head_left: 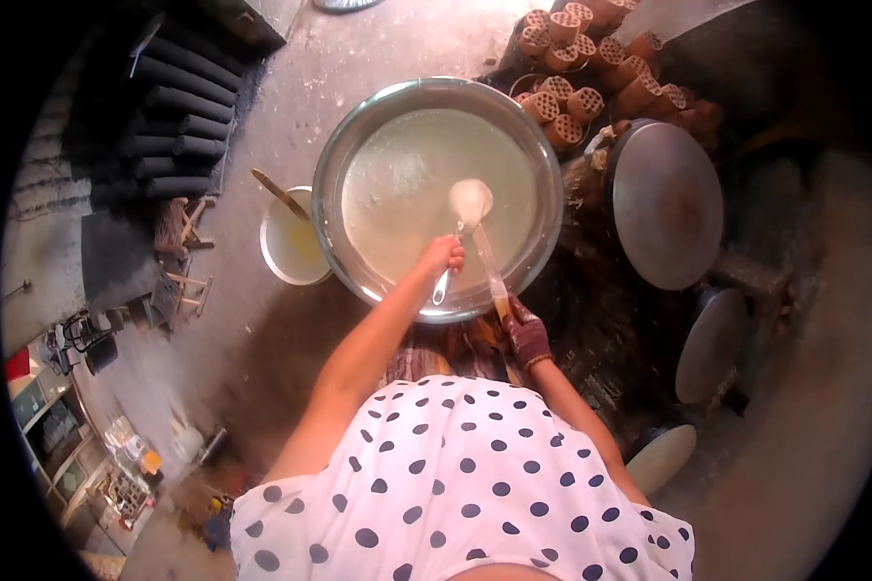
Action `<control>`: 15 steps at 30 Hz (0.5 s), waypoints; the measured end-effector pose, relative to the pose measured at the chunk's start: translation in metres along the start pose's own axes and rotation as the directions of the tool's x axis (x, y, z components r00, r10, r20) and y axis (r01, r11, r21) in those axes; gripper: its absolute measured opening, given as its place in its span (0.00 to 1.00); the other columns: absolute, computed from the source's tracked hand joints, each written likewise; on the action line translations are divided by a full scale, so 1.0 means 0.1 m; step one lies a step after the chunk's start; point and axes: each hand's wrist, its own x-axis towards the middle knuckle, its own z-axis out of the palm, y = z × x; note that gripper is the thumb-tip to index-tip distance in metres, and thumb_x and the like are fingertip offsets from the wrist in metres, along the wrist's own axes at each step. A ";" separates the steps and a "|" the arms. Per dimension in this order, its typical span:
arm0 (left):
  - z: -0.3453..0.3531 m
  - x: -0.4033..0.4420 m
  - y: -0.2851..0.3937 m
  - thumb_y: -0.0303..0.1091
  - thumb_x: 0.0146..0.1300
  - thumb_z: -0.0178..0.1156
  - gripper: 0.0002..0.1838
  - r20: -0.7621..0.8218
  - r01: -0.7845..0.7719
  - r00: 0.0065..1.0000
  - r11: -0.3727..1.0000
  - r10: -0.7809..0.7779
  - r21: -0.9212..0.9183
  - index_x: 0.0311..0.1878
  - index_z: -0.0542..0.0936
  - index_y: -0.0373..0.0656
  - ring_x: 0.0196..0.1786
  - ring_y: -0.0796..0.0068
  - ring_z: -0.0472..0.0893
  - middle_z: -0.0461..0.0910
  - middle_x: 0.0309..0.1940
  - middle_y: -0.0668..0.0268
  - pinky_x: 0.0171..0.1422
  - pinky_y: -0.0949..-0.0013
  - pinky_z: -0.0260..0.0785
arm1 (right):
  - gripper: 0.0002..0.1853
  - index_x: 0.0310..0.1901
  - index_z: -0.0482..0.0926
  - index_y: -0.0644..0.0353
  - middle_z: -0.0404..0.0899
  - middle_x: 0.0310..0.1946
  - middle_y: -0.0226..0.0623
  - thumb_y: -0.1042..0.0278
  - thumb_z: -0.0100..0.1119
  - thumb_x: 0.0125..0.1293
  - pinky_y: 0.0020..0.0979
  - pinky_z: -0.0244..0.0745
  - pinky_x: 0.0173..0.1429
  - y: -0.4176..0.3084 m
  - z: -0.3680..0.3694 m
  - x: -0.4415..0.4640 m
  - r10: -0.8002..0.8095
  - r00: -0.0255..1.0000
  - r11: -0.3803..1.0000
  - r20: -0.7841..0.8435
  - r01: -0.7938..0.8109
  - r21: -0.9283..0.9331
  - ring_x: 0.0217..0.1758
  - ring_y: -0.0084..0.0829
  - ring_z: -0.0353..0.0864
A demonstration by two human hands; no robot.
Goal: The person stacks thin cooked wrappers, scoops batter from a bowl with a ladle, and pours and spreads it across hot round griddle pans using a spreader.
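A large metal basin [327,232] full of pale, milky liquid [397,208] stands right in front of me. My left hand [444,256] is closed around the handle of a ladle [470,201], whose bowl is above the liquid and looks covered in or filled with the same pale stuff. On my right hand [528,335] is a dark maroon glove. Its fingers are wrapped round the lower end of a flat wooden stick [491,268], coated whitish along its upper part. The stick's far tip meets the ladle bowl or lies just behind it; I cannot tell which.
Left of the basin sits a white bowl [269,254] with a wooden stick [279,194] across its rim. Round flat plates [667,205] stand on the right. Perforated reddish-brown cylinders [564,108] are piled at upper right, dark cylinders [189,95] at upper left. Small stools [192,225] are at left.
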 end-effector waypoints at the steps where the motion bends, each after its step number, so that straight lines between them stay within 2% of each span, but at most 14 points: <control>1: 0.15 -0.23 0.06 0.32 0.68 0.45 0.13 0.012 -0.046 0.999 0.995 0.047 -0.085 0.53 0.70 0.44 0.15 0.84 0.64 0.66 0.19 0.74 0.19 0.76 0.60 | 0.26 0.65 0.69 0.53 0.77 0.56 0.41 0.76 0.51 0.64 0.26 0.70 0.59 -0.06 0.02 -0.08 -0.031 1.000 0.997 0.006 0.030 0.077 0.55 0.26 0.77; 2: 0.28 -0.46 0.17 0.32 0.68 0.45 0.13 0.021 -0.067 0.997 0.995 0.069 -0.071 0.53 0.70 0.44 0.15 0.84 0.64 0.66 0.19 0.74 0.19 0.76 0.60 | 0.26 0.65 0.69 0.53 0.76 0.57 0.41 0.76 0.51 0.64 0.26 0.69 0.59 -0.12 0.03 -0.16 -0.061 0.998 0.986 0.013 0.059 0.155 0.56 0.26 0.76; 4: 0.57 -1.02 0.44 0.31 0.68 0.43 0.20 0.015 -0.279 0.960 0.960 0.279 -0.030 0.63 0.65 0.40 0.14 0.85 0.63 0.64 0.19 0.75 0.17 0.77 0.61 | 0.25 0.65 0.68 0.55 0.73 0.61 0.40 0.75 0.51 0.65 0.27 0.67 0.62 -0.53 0.01 -0.41 -0.150 0.988 0.975 0.020 0.145 0.166 0.59 0.27 0.74; 5: 0.72 -1.30 0.61 0.31 0.68 0.43 0.20 0.029 -0.314 0.949 0.949 0.314 -0.009 0.63 0.65 0.40 0.14 0.85 0.63 0.64 0.19 0.75 0.17 0.77 0.61 | 0.25 0.66 0.67 0.56 0.72 0.62 0.40 0.74 0.51 0.66 0.27 0.67 0.62 -0.72 0.00 -0.52 -0.195 0.981 0.966 0.020 0.189 0.175 0.60 0.28 0.73; 6: 0.87 -1.59 0.79 0.31 0.69 0.43 0.22 0.043 -0.383 0.923 0.923 0.382 0.021 0.65 0.63 0.39 0.14 0.85 0.63 0.63 0.19 0.75 0.16 0.78 0.61 | 0.25 0.66 0.66 0.54 0.76 0.56 0.40 0.73 0.51 0.67 0.26 0.71 0.57 -0.89 -0.02 -0.58 -0.290 0.957 0.953 0.007 0.288 0.099 0.54 0.26 0.76; 7: 1.03 -1.89 0.94 0.31 0.69 0.43 0.24 0.059 -0.452 0.892 0.891 0.449 0.047 0.68 0.60 0.39 0.14 0.86 0.63 0.62 0.19 0.75 0.15 0.78 0.61 | 0.25 0.67 0.66 0.51 0.78 0.48 0.37 0.72 0.50 0.68 0.25 0.71 0.48 -1.14 -0.06 -0.72 -0.336 0.942 0.937 0.010 0.333 0.108 0.45 0.23 0.76; 9: 1.30 -2.40 1.18 0.31 0.71 0.42 0.21 0.106 -0.543 0.838 0.836 0.535 0.075 0.66 0.60 0.39 0.12 0.88 0.60 0.59 0.17 0.76 0.13 0.80 0.59 | 0.25 0.68 0.65 0.47 0.80 0.32 0.33 0.70 0.50 0.69 0.22 0.73 0.32 -1.63 -0.14 -0.99 -0.425 0.905 0.898 0.014 0.420 0.127 0.28 0.17 0.76; 11: 1.45 -2.88 1.32 0.32 0.71 0.42 0.21 0.166 -0.634 0.772 0.760 0.613 0.142 0.66 0.60 0.40 0.10 0.89 0.58 0.58 0.17 0.77 0.11 0.81 0.58 | 0.24 0.67 0.66 0.43 0.73 0.21 0.26 0.68 0.51 0.70 0.19 0.62 0.21 -1.81 -0.22 -1.11 -0.609 0.791 0.776 -0.060 0.610 0.162 0.18 0.13 0.64; 13: 1.59 -3.31 1.41 0.33 0.72 0.42 0.22 0.209 -0.684 0.728 0.709 0.653 0.170 0.67 0.60 0.41 0.10 0.90 0.57 0.57 0.17 0.77 0.11 0.82 0.57 | 0.22 0.65 0.68 0.46 0.75 0.23 0.25 0.66 0.52 0.70 0.19 0.63 0.22 -2.10 -0.38 -1.41 -0.626 0.776 0.761 -0.074 0.629 0.159 0.19 0.14 0.65; 14: 1.65 -3.49 1.44 0.34 0.72 0.43 0.23 0.216 -0.697 0.717 0.681 0.663 0.222 0.68 0.61 0.41 0.10 0.90 0.57 0.57 0.17 0.77 0.11 0.82 0.57 | 0.21 0.64 0.70 0.46 0.75 0.23 0.25 0.66 0.52 0.70 0.19 0.64 0.23 -2.14 -0.49 -1.46 -0.691 0.714 0.707 -0.118 0.700 0.098 0.20 0.14 0.67; 15: 1.66 -3.63 1.46 0.34 0.72 0.43 0.23 0.221 -0.705 0.709 0.655 0.670 0.273 0.68 0.61 0.41 0.10 0.90 0.58 0.57 0.17 0.77 0.11 0.82 0.57 | 0.20 0.63 0.71 0.50 0.76 0.28 0.27 0.67 0.53 0.69 0.19 0.65 0.27 -2.17 -0.55 -1.49 -0.693 0.707 0.686 -0.139 0.707 0.175 0.25 0.14 0.69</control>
